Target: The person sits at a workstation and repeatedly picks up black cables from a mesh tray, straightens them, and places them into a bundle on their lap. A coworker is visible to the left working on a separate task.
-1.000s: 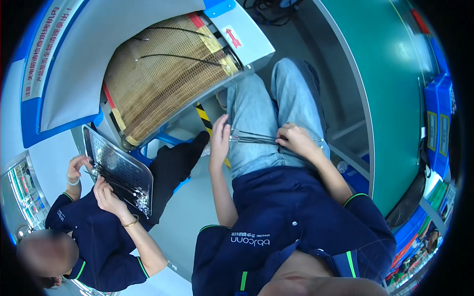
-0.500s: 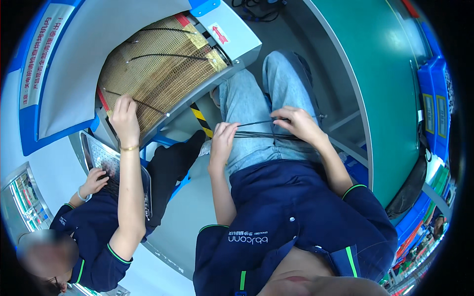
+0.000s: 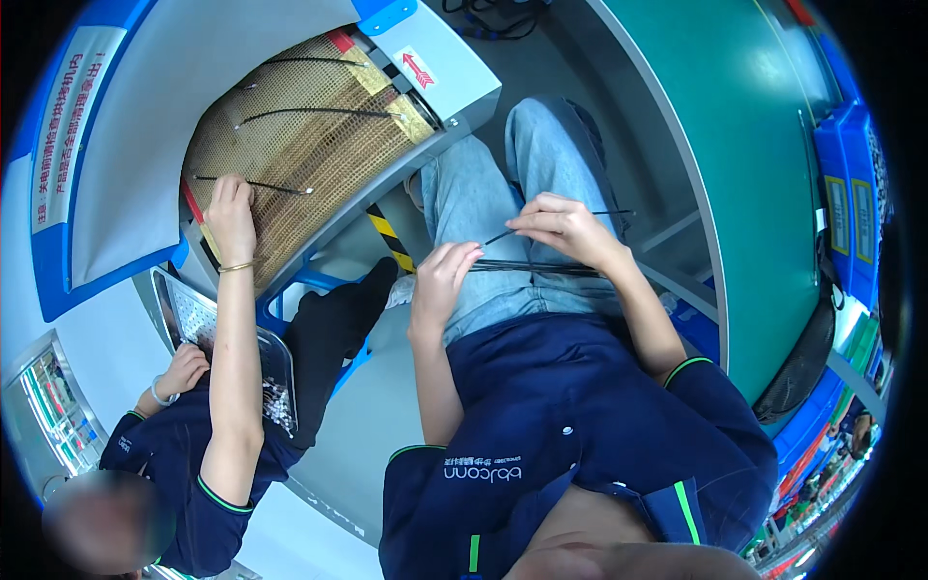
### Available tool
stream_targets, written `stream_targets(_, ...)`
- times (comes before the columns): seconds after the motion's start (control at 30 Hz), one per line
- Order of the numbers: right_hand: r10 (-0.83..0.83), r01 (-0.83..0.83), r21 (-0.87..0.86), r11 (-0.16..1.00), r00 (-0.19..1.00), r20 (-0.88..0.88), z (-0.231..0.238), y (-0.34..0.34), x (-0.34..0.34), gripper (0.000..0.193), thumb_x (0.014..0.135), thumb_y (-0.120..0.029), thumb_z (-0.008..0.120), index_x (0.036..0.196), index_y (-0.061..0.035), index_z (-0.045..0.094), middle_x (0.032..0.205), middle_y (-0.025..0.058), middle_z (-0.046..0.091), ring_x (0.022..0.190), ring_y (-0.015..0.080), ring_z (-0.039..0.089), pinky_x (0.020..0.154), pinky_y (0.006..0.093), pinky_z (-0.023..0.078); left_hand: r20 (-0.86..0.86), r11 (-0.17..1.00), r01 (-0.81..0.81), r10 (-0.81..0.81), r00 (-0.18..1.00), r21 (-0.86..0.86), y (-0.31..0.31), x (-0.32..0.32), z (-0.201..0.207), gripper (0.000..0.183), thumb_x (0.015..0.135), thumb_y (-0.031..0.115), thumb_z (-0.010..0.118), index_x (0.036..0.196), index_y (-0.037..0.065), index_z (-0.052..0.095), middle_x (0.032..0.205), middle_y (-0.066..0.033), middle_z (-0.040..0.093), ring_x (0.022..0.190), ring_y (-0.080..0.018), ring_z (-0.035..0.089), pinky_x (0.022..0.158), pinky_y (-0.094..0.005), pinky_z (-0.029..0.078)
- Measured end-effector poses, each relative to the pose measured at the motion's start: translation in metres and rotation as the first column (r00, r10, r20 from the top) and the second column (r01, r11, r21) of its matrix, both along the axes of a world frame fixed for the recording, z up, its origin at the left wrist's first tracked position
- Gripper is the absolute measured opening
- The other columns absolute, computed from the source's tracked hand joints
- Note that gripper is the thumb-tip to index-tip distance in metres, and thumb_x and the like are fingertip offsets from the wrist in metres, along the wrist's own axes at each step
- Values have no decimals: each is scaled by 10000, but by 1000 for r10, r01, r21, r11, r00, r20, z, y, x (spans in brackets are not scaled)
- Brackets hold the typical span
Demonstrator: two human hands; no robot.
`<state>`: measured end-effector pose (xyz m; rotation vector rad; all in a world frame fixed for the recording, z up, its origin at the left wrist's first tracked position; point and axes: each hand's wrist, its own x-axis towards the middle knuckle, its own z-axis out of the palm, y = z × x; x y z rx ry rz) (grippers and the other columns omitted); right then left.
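A thin black cable (image 3: 498, 237) runs between my two hands above my lap. My left hand (image 3: 448, 280) pinches it near one end, fingers closed. My right hand (image 3: 568, 232) grips it further along between thumb and fingers, and the other end sticks out to the right past the knuckles. Several more black cables (image 3: 541, 267) lie in a loose bundle across my jeans, just below the held one. The left fingers partly hide the bundle's left end.
At the left, a machine's mesh conveyor belt (image 3: 300, 145) carries several black cables. A co-worker's hand (image 3: 230, 217) touches one there; a metal tray (image 3: 290, 372) of parts rests on that person's lap. A green table (image 3: 744, 193) curves along my right, with blue bins (image 3: 851, 203) beyond.
My right hand has moved left along the cable, closer to my left hand, and a length now shows beyond it. The co-worker's belt cable lies higher in view, more level.
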<state>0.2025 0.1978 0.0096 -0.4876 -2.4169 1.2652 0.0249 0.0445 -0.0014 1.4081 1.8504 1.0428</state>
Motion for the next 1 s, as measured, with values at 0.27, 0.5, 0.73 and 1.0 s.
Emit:
stream_targets(0.27,87,-80,138,987,995,-48,0,-9,-14,143,809,-126,644,937,-76,686,817,46,624,758,220,619,664,342,511,127,997,-43,50,991,-57,11,12,6,146,788,94,700,900,11,657,799,-121,648,685,-269,630,609,-341,486)
stream_targets(0.5,79,-79,35,996,997,22,5,-10,-17,129,831,-190,642,898,-82,662,805,58,638,699,258,628,618,357,506,-193,974,69,-27,981,215,8,2,4,140,770,44,699,895,4,649,822,-105,651,737,-259,638,652,-350,515)
stream_targets(0.73,55,-51,-49,998,995,83,16,-9,-22,124,823,-175,649,887,-71,671,841,75,659,732,280,640,643,368,513,-247,945,23,62,967,325,12,7,7,188,734,-3,707,911,14,645,874,-98,648,799,-265,636,682,-360,515)
stream_targets(1.0,46,-43,-123,992,999,29,16,-10,-21,124,809,-134,668,884,-35,663,833,112,650,722,289,635,642,366,509,-181,956,-40,95,979,289,5,5,5,186,708,-48,704,871,14,638,828,-86,647,723,-221,631,624,-309,511)
